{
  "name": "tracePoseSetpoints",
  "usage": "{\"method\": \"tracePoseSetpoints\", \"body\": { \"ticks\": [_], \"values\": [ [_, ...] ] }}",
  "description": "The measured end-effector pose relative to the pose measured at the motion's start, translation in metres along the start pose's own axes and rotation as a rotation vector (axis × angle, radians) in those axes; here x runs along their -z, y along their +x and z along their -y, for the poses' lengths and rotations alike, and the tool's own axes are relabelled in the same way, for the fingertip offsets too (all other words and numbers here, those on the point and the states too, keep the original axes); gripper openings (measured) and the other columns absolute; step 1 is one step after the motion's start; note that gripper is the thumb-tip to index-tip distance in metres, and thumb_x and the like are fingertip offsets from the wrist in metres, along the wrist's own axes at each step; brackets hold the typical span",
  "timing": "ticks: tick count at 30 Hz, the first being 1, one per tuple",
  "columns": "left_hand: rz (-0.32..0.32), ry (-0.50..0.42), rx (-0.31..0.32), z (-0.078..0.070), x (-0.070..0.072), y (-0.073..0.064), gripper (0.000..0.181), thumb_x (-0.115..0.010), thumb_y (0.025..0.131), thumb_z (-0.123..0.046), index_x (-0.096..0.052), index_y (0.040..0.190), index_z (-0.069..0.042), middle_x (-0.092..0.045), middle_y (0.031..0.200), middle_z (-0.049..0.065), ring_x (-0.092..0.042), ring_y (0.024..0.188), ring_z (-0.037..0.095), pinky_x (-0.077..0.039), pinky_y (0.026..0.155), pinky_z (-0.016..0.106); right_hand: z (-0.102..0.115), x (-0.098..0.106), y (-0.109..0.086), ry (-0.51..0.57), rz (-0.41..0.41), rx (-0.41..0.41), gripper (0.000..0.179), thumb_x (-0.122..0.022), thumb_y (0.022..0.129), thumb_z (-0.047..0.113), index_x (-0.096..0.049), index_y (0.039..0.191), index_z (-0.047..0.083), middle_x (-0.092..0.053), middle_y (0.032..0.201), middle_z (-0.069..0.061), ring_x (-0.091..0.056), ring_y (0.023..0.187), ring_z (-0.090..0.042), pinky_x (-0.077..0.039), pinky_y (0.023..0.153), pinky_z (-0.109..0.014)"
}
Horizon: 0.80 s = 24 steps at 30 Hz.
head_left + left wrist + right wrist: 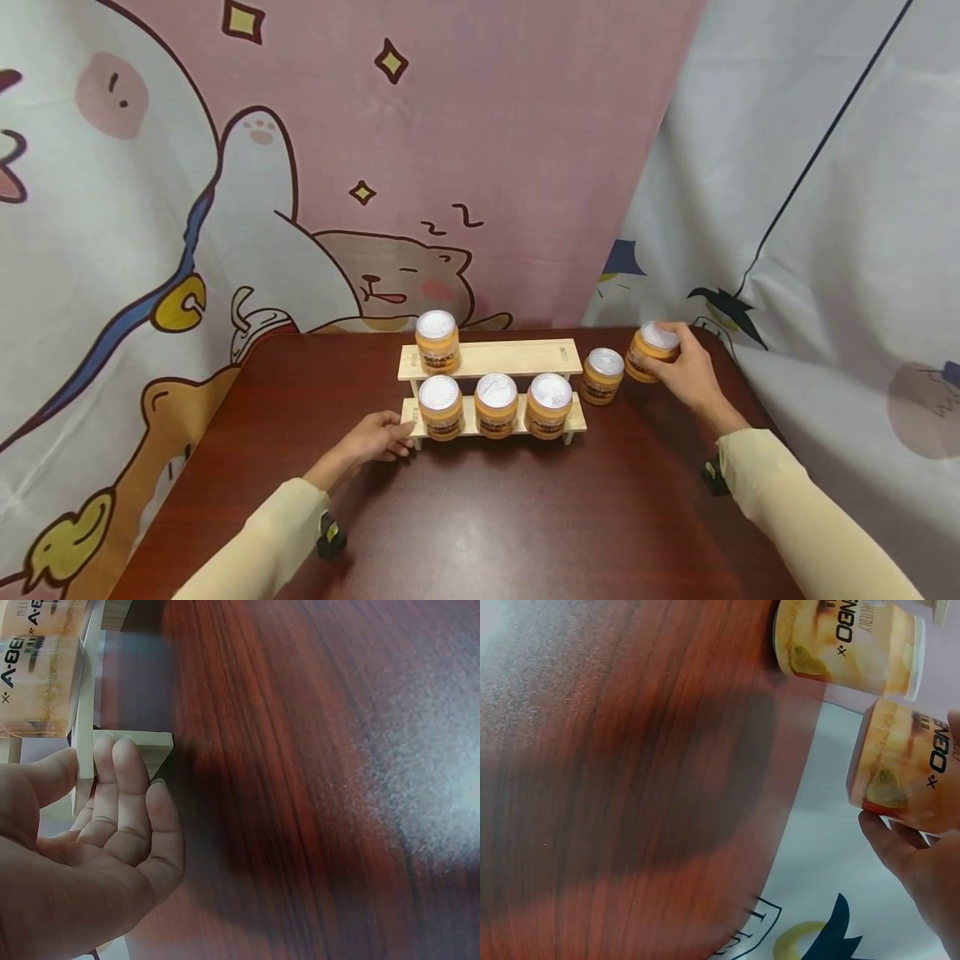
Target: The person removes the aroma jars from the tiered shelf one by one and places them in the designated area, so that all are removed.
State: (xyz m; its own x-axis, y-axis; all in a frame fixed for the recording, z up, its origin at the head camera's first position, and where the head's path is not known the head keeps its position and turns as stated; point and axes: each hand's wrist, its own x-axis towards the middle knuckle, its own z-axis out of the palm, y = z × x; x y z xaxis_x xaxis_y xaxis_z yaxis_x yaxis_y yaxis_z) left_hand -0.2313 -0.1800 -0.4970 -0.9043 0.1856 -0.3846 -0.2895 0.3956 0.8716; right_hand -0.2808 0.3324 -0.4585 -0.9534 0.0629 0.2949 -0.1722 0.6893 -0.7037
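Note:
A two-tier wooden rack (517, 358) stands on the table, bearing orange-labelled jars with pale lids. One jar (437, 343) is on the left of the upper tier, and three fill the lower tier, the middle one (496, 406) among them. My left hand (372, 437) pinches the left end of the lower board (86, 750), thumb on top and fingers beneath. At the right, my right hand (690, 371) grips another jar (907, 765) around its side, raised off the table. Beside it a similar jar (602, 377) stands on the table, just right of the rack.
The dark red-brown wooden table (480, 517) spreads out in front of the rack. A cartoon-printed cloth (525, 167) hangs behind the far edge, and a pale cloth (847, 208) hangs at the right side.

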Motion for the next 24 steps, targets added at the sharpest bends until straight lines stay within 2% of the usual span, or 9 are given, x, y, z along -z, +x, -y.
{"method": "tracePoseSetpoints", "body": {
  "ticks": [24],
  "values": [
    [0.000,-0.017,0.015,0.002,0.000,0.003,0.028,-0.058,0.102,-0.024,-0.055,0.110,0.002,-0.072,0.088,0.009,-0.064,0.070,0.010,-0.052,0.069,0.032,-0.017,-0.016,-0.009,0.005,0.014,-0.007,0.060,-0.079,0.086,0.018,-0.046,0.133,0.003,-0.058,0.125,-0.029,-0.058,0.110,-0.042,-0.046,0.087,-0.054]
  ]
}}
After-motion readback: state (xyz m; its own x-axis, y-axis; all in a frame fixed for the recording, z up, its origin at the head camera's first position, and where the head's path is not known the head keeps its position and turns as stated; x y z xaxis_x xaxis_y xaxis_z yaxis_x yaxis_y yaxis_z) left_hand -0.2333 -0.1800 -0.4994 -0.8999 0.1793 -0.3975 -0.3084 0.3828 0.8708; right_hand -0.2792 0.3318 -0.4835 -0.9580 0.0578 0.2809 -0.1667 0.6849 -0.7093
